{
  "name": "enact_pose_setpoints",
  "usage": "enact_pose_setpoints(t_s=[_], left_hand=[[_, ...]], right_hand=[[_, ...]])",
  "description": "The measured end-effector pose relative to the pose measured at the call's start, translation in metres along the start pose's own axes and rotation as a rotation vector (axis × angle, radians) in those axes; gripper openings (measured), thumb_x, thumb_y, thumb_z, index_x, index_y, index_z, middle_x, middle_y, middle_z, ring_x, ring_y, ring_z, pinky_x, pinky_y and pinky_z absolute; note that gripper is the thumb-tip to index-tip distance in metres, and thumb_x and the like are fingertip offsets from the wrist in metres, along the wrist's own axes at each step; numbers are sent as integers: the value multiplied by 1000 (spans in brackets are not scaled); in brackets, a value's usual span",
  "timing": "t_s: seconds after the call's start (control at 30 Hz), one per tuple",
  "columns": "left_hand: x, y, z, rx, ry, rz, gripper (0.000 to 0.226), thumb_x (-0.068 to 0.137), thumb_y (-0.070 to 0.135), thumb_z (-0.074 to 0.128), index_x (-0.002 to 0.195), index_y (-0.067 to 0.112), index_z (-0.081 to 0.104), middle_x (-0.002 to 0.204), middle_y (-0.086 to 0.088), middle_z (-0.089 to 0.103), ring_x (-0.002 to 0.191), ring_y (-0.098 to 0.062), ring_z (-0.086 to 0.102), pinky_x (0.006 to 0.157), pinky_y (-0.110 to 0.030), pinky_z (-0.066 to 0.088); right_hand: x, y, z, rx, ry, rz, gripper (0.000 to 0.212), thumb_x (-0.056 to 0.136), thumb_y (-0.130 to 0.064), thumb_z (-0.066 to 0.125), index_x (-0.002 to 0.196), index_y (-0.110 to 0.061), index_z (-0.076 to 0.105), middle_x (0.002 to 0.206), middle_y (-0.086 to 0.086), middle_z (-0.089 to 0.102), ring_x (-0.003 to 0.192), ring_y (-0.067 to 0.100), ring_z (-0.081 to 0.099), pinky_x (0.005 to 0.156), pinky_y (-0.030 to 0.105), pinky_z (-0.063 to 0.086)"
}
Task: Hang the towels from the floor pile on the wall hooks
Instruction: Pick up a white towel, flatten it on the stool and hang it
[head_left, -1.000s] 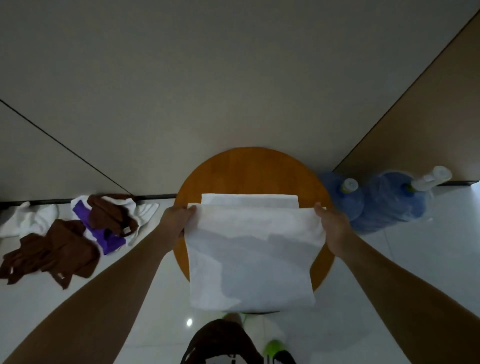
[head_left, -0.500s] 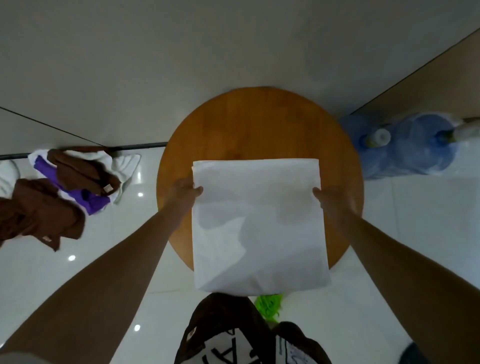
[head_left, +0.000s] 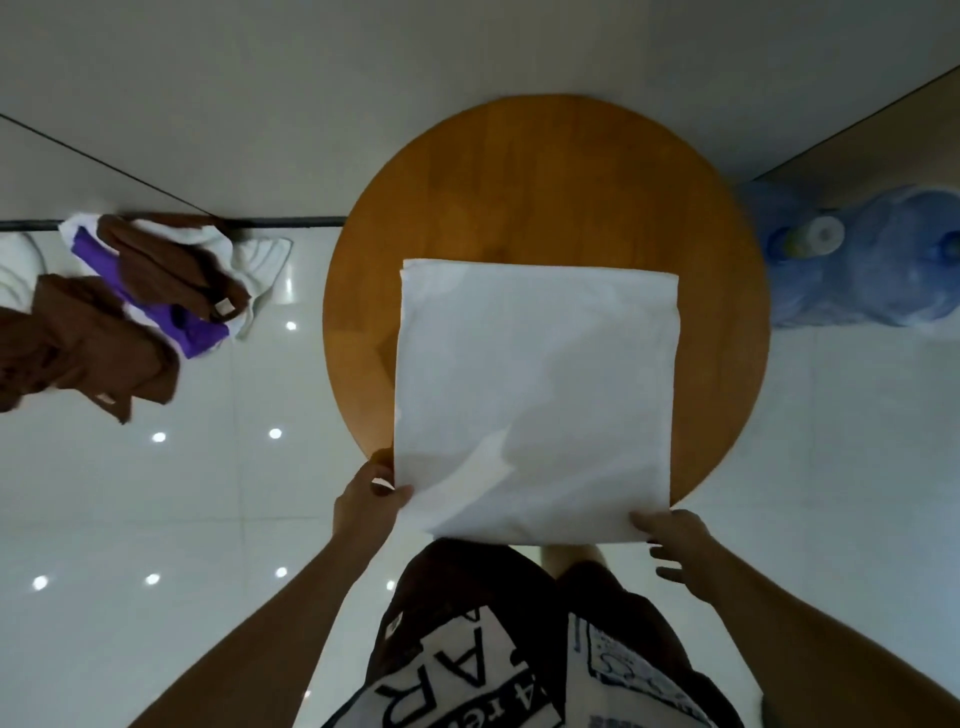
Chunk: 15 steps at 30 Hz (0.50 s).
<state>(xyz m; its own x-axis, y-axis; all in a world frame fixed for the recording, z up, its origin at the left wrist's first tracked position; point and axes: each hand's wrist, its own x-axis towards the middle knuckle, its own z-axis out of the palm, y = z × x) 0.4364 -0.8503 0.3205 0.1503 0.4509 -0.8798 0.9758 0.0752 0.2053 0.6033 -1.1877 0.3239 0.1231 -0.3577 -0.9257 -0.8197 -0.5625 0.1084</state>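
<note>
A white towel (head_left: 535, 384), folded into a square, lies on the round wooden table (head_left: 545, 182) with its near edge hanging over the rim. My left hand (head_left: 369, 499) pinches the towel's near left corner. My right hand (head_left: 675, 540) touches the near right corner, thumb on the cloth and the other fingers spread below it. The floor pile (head_left: 130, 306) of brown, purple and white towels lies to the left by the wall. No wall hooks are in view.
Two blue water jugs (head_left: 857, 260) stand on the floor right of the table. The wall (head_left: 311, 104) rises just behind table and pile. Glossy white floor tiles (head_left: 182, 519) spread around my legs.
The towel's top layer has been laid flat onto the table. Both hands slid from its side edges down to the near corners.
</note>
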Motion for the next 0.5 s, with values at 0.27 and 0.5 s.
enact_pose_setpoints(t_s=[0.27, 0.5], left_hand=[[-19, -15, 33, -494, -47, -184, 34, 96, 31, 64, 124, 15, 55, 119, -6, 59, 111, -29, 57, 92, -45, 51], [-55, -45, 67, -853, 43, -255, 27, 99, 20, 61, 118, 0, 58, 108, -15, 61, 91, -29, 62, 80, -39, 55]], right_hand=[[0, 2, -21, 104, -2, -130, 35, 90, -13, 71, 119, 4, 59, 109, 21, 66, 92, 37, 67, 74, 44, 58], [-10, -13, -53, 141, -55, -242, 27, 92, -10, 69, 112, 1, 54, 102, 17, 60, 82, 33, 65, 64, 39, 57]])
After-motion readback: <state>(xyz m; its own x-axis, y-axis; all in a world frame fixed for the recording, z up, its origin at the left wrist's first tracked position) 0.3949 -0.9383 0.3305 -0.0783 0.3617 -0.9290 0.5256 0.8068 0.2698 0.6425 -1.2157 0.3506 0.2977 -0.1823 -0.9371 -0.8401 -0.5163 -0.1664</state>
